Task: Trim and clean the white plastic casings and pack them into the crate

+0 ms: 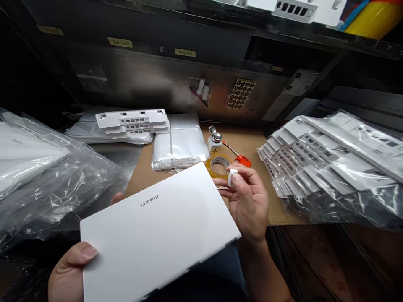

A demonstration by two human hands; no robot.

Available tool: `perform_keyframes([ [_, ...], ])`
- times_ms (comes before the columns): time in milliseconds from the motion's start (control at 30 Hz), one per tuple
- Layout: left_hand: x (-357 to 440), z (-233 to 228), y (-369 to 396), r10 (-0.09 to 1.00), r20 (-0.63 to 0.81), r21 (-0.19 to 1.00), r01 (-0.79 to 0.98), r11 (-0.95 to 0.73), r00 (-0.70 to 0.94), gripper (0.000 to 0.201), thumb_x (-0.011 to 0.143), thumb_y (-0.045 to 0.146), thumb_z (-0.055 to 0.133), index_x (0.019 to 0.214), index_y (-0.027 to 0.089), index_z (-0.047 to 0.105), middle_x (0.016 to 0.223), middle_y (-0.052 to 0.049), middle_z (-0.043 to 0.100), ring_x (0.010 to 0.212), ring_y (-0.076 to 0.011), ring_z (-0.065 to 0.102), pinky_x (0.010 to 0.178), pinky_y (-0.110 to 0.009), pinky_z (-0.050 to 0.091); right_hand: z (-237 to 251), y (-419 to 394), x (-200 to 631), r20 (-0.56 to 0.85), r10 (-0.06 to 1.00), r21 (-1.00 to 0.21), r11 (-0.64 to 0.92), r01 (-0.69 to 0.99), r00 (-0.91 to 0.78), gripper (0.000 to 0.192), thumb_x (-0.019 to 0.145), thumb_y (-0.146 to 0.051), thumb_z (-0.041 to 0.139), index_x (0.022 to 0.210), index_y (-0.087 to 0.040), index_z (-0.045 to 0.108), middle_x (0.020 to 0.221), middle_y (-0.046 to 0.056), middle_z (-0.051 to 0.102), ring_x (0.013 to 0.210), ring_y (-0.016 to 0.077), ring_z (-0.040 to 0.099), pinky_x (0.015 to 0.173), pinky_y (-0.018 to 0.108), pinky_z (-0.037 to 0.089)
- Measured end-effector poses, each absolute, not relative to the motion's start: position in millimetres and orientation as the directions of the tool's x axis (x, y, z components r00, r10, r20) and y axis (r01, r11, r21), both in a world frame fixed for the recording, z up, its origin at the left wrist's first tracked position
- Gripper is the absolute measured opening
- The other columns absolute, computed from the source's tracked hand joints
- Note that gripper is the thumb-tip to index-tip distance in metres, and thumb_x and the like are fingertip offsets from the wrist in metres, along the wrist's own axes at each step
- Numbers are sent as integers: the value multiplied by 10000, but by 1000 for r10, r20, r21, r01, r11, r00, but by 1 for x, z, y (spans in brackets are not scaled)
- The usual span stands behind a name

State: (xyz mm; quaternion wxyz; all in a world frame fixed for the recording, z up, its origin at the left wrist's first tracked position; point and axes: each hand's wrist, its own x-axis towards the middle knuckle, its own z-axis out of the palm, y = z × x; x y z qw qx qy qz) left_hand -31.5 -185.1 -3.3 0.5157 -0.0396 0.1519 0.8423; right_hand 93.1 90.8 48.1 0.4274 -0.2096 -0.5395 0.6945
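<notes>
A flat white plastic cover (pixel 163 235) marked HUAWEI tilts in front of me, its lettering upside down. My left hand (pixel 71 268) grips its left end, thumb on the face and the other fingers mostly behind. Past the right edge of the cover, my right hand (pixel 248 201) pinches a small white wad (pixel 232 178) that looks like cloth or tissue between thumb and fingers. Just beyond that hand lie a roll of yellowish tape (pixel 208 165), a small white bottle with a metal pump top (pixel 215 142) and an orange-red tool with a metal shaft (pixel 243 160).
Bagged white covers (pixel 315 159) are stacked at the right. More plastic-wrapped covers (pixel 31 159) lie at the left. Behind are a stack of clear bags (pixel 179 142) and several white slotted covers (pixel 132 121). An overhead shelf (pixel 189 16) crosses the top; a sticker sheet (pixel 241 94) hangs on the back panel.
</notes>
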Motion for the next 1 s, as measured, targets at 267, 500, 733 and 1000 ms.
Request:
perform_keyframes([
  [267,-35,-8,-190,854,-221,248,-874,-418,-472,889,776,283,566,1601,489,304,1463,27,633,1343,-465,541,1062,-775,411,55,88,97,197,810,-914,-52,-402,-553,81,991,-333,646,1043,-271,654,1221,12,579,813,163,795,612,248,656],
  [500,-39,-4,-193,824,-328,340,-872,-353,-462,995,721,242,590,1623,476,239,1517,-8,577,1316,-492,546,1045,-788,396,54,94,96,266,809,-927,66,-370,-524,88,987,-338,651,1046,-277,672,1184,12,600,834,165,778,633,287,658],
  [733,-34,-1,-178,810,-186,346,-809,-476,-556,987,750,88,466,1642,429,215,1420,-14,657,1276,-415,608,1072,-754,417,11,178,80,364,667,-640,686,347,-650,206,965,-380,646,1070,-235,747,1098,70,730,1065,251,652,935,420,528],
  [1000,-43,0,-175,761,-307,389,-805,-447,-571,1010,722,145,557,1621,483,246,1263,43,760,1335,-436,577,1106,-759,434,5,208,59,195,597,-448,760,471,-778,193,866,-417,735,796,-238,749,874,48,764,962,285,656,796,352,461],
])
